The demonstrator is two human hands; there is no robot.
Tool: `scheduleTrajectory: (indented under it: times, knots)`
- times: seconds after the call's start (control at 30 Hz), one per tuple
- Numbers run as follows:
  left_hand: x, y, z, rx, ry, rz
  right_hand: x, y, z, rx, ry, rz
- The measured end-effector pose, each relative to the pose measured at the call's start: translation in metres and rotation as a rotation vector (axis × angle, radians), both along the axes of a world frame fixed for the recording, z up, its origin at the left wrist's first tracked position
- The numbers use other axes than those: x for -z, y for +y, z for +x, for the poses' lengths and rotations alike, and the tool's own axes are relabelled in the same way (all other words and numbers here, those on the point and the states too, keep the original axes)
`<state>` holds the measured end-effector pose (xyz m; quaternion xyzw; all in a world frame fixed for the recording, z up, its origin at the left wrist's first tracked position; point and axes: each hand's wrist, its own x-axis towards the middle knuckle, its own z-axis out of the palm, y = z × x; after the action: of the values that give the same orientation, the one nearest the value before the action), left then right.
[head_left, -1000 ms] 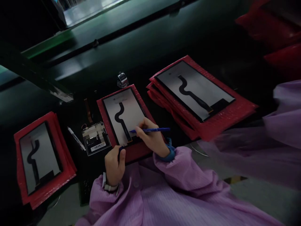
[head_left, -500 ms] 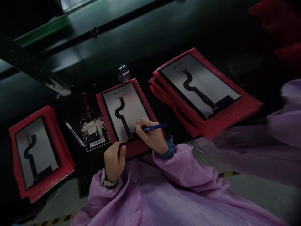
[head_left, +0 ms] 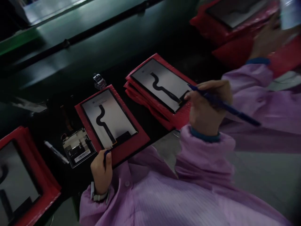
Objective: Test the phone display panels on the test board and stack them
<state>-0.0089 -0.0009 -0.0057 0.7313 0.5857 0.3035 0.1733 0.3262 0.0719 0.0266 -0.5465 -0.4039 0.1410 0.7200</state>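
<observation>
Your right hand [head_left: 205, 108], fingers closed on a blue pen [head_left: 227, 107], has the nearer stacked screen [head_left: 168, 81] leftward, long axis slanting down-right; your left hand [head_left: 102, 171] pinches a small blue piece [head_left: 105, 154]

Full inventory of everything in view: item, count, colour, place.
centre panel: 1, grey/black, mid-bench
right panel: 1, grey/black, atop right stack
left panel: 1, grey/black, cut off at left edge
far panel: 1, grey/black, upper right
red wrap: layers uncountable, red, under panels
board: 1, black/cream, left of centre panel
white pen: 1, white, left of board
ribbon: 1, brown, behind board
clicker: 1, silver, behind centre panel
blue pen: 1, blue, right half
blue piece: 1, dark blue, by centre panel's near left corner
bench: 1, black, under stacks
co-worker's hand: 1 seen, blurred, upper right
left hand: 1, bare, gripping blue piece
right hand: 1, bare, gripping blue pen
</observation>
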Motion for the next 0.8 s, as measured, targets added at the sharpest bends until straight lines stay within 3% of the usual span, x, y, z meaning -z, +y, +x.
scheduleTrajectory:
  times: [0.13, 0.27, 0.4, 0.8]
  knots:
    - [0.004, 0.003, -0.004, -0.005, 0.012, -0.013, 0.016, 0.026, 0.059, 0.051, -0.084, -0.105]
    - [0.008, 0.005, -0.007, -0.016, 0.031, -0.027, 0.039, 0.049, 0.087, 0.002, -0.116, -0.273]
    - [0.007, 0.008, -0.008, -0.001, 0.052, -0.006, 0.049, 0.055, 0.089, -0.019, -0.119, -0.340]
    - [0.005, 0.009, -0.005, 0.007, 0.085, 0.011, 0.054, 0.054, 0.085, -0.083, -0.037, -0.398]
